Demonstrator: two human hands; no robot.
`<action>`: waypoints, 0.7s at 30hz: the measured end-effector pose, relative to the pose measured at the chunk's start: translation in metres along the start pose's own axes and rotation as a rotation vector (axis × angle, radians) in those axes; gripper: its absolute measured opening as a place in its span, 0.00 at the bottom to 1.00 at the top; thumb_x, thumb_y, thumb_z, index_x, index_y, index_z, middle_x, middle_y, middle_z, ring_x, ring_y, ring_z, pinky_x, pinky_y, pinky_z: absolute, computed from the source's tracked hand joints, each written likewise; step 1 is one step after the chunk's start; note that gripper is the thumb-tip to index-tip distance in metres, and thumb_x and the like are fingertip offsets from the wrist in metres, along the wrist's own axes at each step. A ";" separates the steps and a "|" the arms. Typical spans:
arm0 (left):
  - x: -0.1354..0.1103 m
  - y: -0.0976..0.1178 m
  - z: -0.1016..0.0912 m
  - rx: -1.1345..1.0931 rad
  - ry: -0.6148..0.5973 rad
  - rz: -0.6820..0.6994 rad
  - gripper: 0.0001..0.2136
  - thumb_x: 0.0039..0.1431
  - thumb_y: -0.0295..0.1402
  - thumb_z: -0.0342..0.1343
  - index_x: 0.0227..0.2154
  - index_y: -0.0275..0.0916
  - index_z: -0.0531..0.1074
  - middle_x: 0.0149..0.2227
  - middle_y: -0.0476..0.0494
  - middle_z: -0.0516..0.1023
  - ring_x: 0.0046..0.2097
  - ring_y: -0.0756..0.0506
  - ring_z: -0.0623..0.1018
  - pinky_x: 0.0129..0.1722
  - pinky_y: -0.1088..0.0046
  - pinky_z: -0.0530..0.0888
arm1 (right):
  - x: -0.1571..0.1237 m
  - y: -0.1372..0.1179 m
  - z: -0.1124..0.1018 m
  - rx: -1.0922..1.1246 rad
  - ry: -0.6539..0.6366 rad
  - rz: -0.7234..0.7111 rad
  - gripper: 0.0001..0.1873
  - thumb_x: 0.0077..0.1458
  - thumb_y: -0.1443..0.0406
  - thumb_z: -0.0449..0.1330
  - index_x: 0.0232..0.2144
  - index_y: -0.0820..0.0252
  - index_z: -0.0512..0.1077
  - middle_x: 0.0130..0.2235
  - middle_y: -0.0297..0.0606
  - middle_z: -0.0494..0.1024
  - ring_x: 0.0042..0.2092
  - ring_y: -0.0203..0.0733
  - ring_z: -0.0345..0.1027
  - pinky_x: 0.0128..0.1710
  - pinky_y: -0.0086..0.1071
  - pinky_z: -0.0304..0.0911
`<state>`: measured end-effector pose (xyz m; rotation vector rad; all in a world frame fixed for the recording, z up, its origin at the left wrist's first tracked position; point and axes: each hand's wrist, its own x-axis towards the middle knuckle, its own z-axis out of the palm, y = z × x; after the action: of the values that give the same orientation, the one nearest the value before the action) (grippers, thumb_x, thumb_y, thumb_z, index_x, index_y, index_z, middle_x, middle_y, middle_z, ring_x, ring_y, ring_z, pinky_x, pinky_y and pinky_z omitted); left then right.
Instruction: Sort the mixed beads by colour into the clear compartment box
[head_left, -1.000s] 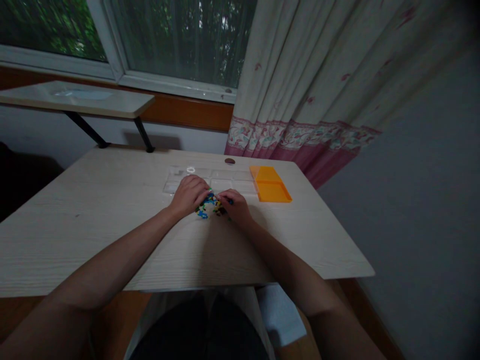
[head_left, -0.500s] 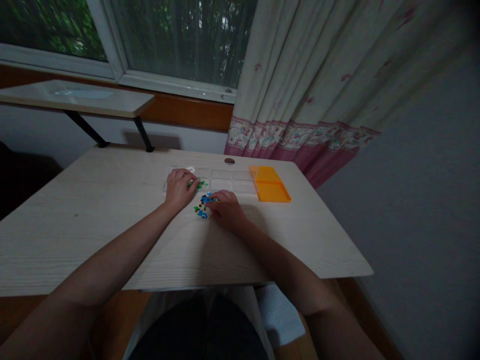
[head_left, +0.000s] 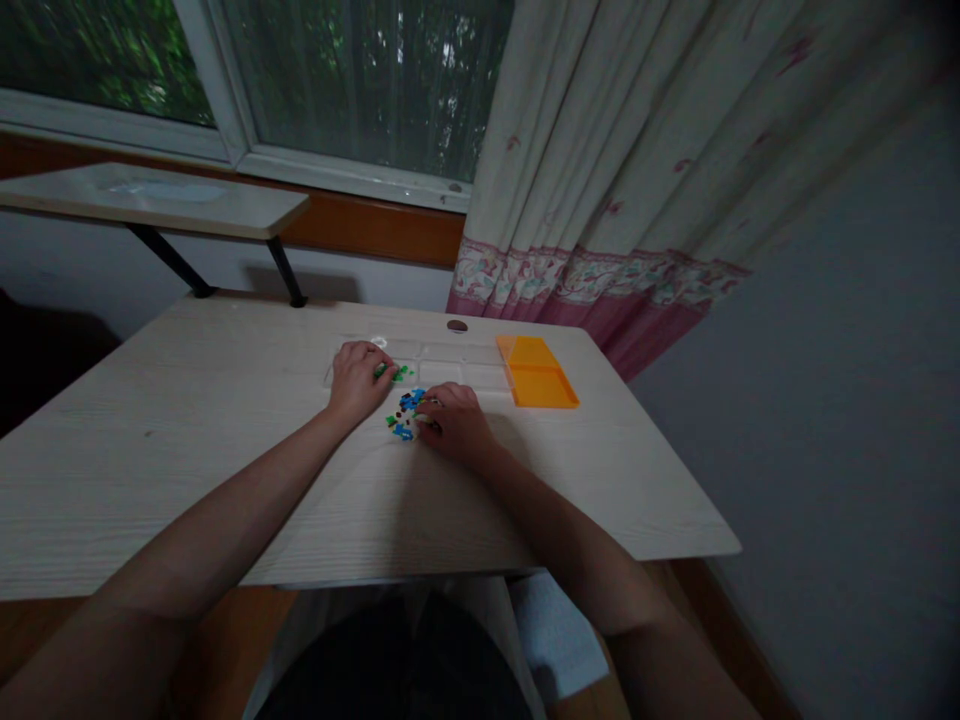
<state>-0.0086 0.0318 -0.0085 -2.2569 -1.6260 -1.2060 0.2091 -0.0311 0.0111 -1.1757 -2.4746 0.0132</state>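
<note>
My left hand [head_left: 360, 378] rests over the left end of a clear plastic compartment tray [head_left: 441, 372], its fingers loosely bent and apart. By its fingertips, small green pieces [head_left: 403, 373] lie in one compartment. In front of the tray, a little heap of blue, green, white and dark toy-brick-like pieces [head_left: 405, 431] is spread on the table. My right hand [head_left: 456, 420] reaches into the heap from the right, with thumb and fingers drawn together at its edge. Whatever sits between those fingertips is too small and dark to make out.
An orange plastic case [head_left: 546, 386] lies at the tray's right end. Behind the tray is a round brown spot [head_left: 457, 326] on the pale wooden table [head_left: 187, 440]. A raised shelf [head_left: 247, 212] on black legs stands back left. A curtain [head_left: 585, 270] hangs behind the right side.
My right fingers have shifted slightly at the heap's edge, and a few pieces there lie differently. My left hand stays in place. The whole view has tilted a little.
</note>
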 end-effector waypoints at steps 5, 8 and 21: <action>0.001 -0.001 0.000 -0.006 -0.012 0.002 0.08 0.60 0.38 0.56 0.34 0.41 0.77 0.42 0.40 0.74 0.49 0.37 0.68 0.51 0.55 0.65 | 0.001 0.003 0.001 -0.008 0.000 0.007 0.11 0.57 0.67 0.58 0.40 0.55 0.78 0.48 0.40 0.76 0.52 0.46 0.62 0.51 0.40 0.53; 0.001 -0.001 0.000 0.000 -0.014 0.004 0.08 0.60 0.38 0.55 0.34 0.41 0.77 0.42 0.40 0.74 0.50 0.37 0.68 0.51 0.55 0.65 | 0.001 0.006 0.003 -0.010 -0.005 0.009 0.11 0.57 0.67 0.59 0.41 0.53 0.78 0.48 0.39 0.76 0.52 0.46 0.62 0.50 0.40 0.53; 0.000 0.001 -0.001 -0.006 -0.024 0.023 0.08 0.61 0.38 0.55 0.35 0.41 0.77 0.42 0.40 0.74 0.50 0.37 0.68 0.50 0.55 0.65 | 0.004 0.002 -0.006 -0.092 -0.047 0.007 0.08 0.58 0.64 0.60 0.40 0.55 0.77 0.45 0.41 0.77 0.50 0.47 0.62 0.50 0.41 0.52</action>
<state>-0.0080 0.0308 -0.0072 -2.2953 -1.6024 -1.1851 0.2104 -0.0272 0.0174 -1.2346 -2.5367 -0.0723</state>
